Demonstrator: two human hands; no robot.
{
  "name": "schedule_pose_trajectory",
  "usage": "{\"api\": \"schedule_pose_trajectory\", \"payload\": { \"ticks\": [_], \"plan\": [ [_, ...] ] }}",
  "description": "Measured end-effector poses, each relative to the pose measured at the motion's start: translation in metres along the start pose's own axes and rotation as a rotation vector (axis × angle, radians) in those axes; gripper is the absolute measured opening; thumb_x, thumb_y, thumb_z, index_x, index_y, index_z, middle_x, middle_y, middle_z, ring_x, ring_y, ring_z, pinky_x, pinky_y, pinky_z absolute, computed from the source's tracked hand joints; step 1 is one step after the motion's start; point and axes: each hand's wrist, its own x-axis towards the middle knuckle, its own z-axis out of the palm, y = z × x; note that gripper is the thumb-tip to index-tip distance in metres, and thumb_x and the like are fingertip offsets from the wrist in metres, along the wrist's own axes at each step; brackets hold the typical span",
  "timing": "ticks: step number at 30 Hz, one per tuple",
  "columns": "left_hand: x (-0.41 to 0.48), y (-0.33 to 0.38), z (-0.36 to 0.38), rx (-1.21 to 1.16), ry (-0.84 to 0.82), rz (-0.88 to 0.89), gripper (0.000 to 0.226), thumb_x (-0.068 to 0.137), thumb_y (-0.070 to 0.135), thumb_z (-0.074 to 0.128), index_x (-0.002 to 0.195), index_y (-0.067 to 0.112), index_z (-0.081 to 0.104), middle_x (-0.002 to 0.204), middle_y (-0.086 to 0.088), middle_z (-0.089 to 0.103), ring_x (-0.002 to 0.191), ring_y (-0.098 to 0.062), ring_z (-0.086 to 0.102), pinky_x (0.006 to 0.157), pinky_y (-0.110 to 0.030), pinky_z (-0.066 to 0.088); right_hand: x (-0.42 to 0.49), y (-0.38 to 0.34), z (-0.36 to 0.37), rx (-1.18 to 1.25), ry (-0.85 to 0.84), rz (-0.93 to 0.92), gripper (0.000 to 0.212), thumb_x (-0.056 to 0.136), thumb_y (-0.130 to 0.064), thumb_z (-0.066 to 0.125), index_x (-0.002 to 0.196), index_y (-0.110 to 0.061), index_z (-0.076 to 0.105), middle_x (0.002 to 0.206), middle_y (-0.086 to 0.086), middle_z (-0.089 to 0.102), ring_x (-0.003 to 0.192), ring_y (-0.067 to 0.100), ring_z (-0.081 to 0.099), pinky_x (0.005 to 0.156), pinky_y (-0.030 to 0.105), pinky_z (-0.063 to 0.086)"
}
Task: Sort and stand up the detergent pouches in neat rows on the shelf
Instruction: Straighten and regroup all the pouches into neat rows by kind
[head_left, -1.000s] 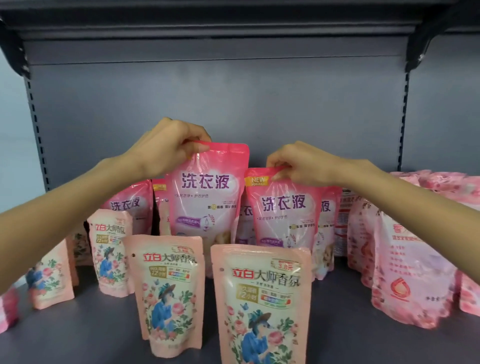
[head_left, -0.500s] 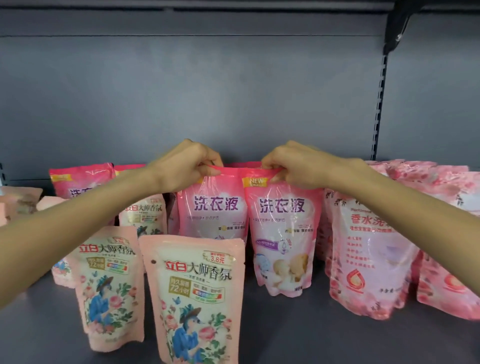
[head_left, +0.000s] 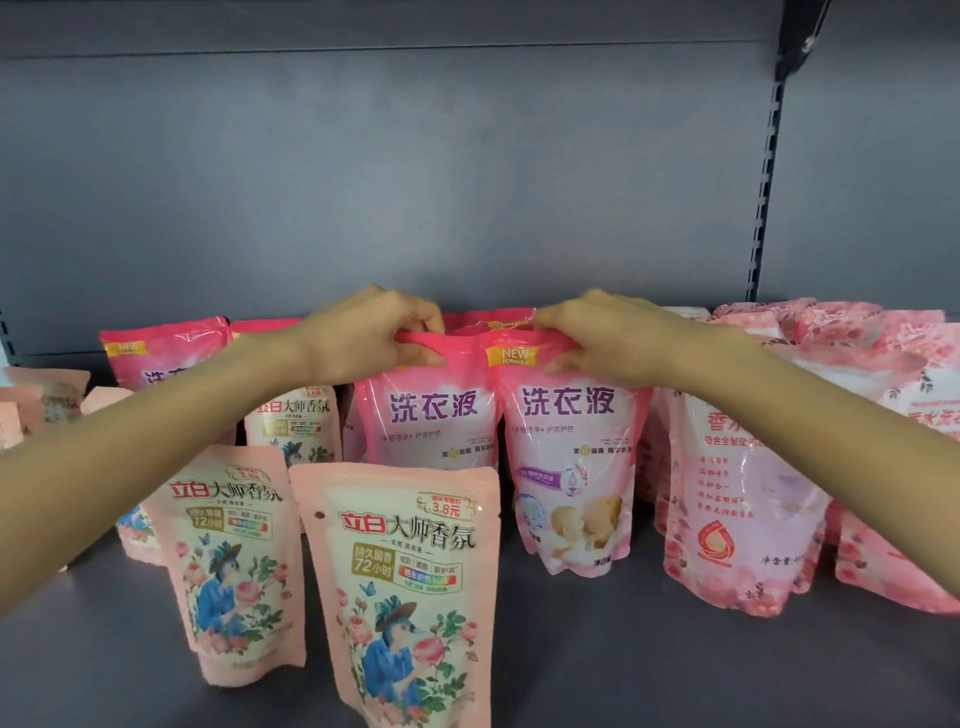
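Fingers (head_left: 415, 318) clamped palm-down: left hand (head_left: 363, 332) on left pouch (head_left: 431, 415), right hand (head_left: 608, 332) on right pouch (head_left: 569, 447).

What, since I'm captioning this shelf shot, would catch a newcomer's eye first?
Two hands meet at the centre back. The left hand grips the top edge of the left pink pouch, and the right hand grips the top edge of the right pink pouch; the two pouches stand side by side. Nearest the camera, a peach floral pouch stands upright on the grey shelf.
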Motion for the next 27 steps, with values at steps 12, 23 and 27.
{"api": "schedule_pose_trajectory", "payload": {
  "ticks": [12, 23, 27],
  "plan": [
    [-0.016, 0.003, 0.0, 0.174, 0.067, 0.079, 0.022, 0.09, 0.049, 0.046, 0.091, 0.034, 0.063, 0.076, 0.013, 0.063, 0.07, -0.006, 0.054, 0.064, -0.027, 0.037, -0.018, -0.009, 0.013, -0.163, 0.154, -0.031, 0.045, 0.094, -0.037, 0.048, 0.136, -0.022, 0.04, 0.126, -0.003, 0.055, 0.118, 0.022, 0.052, 0.083, 0.037, 0.049],
    [-0.032, -0.021, 0.0, 0.12, 0.157, 0.107, 0.019, 0.091, 0.036, 0.052, 0.097, 0.024, 0.065, 0.089, 0.01, 0.069, 0.082, -0.017, 0.064, 0.074, -0.035, 0.051, -0.031, -0.01, 0.034, -0.268, 0.472, -0.138, 0.038, 0.093, -0.031, 0.043, 0.124, -0.014, 0.057, 0.109, 0.002, 0.068, 0.086, 0.021, 0.069, 0.061, 0.032, 0.055],
    [-0.027, -0.018, -0.002, 0.059, 0.158, 0.076, 0.017, 0.088, 0.031, 0.058, 0.089, 0.017, 0.068, 0.078, 0.006, 0.068, 0.072, -0.017, 0.061, 0.072, -0.034, 0.051, -0.025, -0.01, 0.019, -0.062, 0.401, 0.005, 0.015, 0.094, -0.018, 0.051, 0.104, -0.015, 0.061, 0.099, 0.002, 0.069, 0.086, 0.029, 0.065, 0.057, 0.035, 0.048]
  ]
}}
